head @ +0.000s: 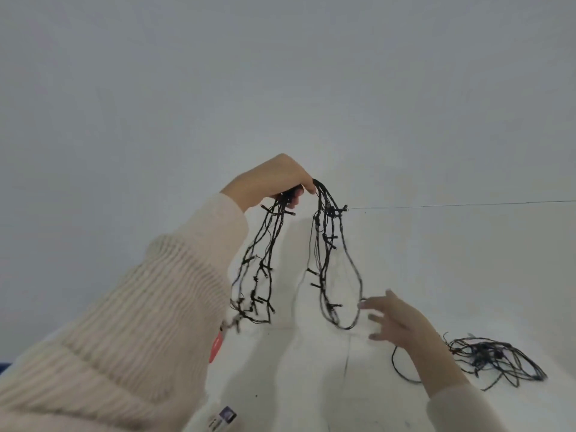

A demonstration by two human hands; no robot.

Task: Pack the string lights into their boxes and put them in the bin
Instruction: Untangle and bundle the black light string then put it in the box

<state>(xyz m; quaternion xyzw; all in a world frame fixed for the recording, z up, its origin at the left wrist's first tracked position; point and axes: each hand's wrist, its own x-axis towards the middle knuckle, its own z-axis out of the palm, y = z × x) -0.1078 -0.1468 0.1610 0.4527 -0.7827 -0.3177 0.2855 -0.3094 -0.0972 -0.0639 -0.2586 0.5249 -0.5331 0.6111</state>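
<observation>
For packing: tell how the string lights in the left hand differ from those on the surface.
The held string lights hang in two long loops from the left hand; the lying string lights form a loose heap. Held ones are raised; lying ones rest on the surface. Both have dark wire.

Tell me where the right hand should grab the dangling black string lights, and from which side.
Probably at the bottom bend of the right-hand loop of the black string lights, coming in from the right. The left hand grips the top, so the strands hang in two long loops. That bend gathers several wires together and sits just beside the open right hand.
</observation>
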